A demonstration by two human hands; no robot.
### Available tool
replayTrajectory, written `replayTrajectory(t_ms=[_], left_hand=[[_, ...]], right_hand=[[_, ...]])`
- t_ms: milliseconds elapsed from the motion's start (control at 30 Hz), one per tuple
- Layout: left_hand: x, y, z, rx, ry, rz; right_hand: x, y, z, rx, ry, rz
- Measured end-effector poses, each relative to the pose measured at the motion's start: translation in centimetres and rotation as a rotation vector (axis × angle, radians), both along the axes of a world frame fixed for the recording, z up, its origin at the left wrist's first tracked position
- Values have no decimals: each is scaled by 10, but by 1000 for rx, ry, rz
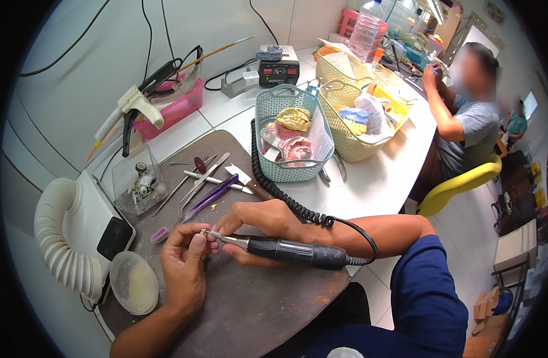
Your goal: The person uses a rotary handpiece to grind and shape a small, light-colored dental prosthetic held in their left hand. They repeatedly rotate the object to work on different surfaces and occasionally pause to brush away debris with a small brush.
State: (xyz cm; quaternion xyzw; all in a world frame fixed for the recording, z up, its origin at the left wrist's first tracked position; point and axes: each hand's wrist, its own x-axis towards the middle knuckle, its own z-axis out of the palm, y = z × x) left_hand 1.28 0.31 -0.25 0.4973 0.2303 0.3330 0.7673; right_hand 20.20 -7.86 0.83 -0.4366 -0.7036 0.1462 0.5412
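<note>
My right hand [263,219] is closed around a black rotary handpiece [298,252], which lies almost level and points left. A coiled black cord leaves its back end. Between the thumb and fingertips of my left hand [185,265], a tiny pale metallic piece [203,231] is pinched, too small to identify. The handpiece's thin tip meets it or comes very close. Both hands are over a grey-brown work board [250,316]. Just beyond them lie a purple-handled tool [213,196], a knife with a brown handle [257,188] and several slim metal instruments [205,182].
At left are a white ribbed hose [62,238], a round tub [133,283] and a clear box of small parts [141,182]. Beyond the board stand a blue basket [290,173] with dental models, cream baskets [345,146] and a control box [278,73]. A person [465,119] sits at right.
</note>
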Motion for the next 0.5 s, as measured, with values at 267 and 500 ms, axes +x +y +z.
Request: replayTrajectory(t_ms=[267, 500], left_hand=[[3, -4, 7, 19, -24, 40], [2, 0, 1, 19, -2, -7]], right_hand=[[2, -1, -1, -26, -4, 3], [3, -4, -1, -37, -10, -14]])
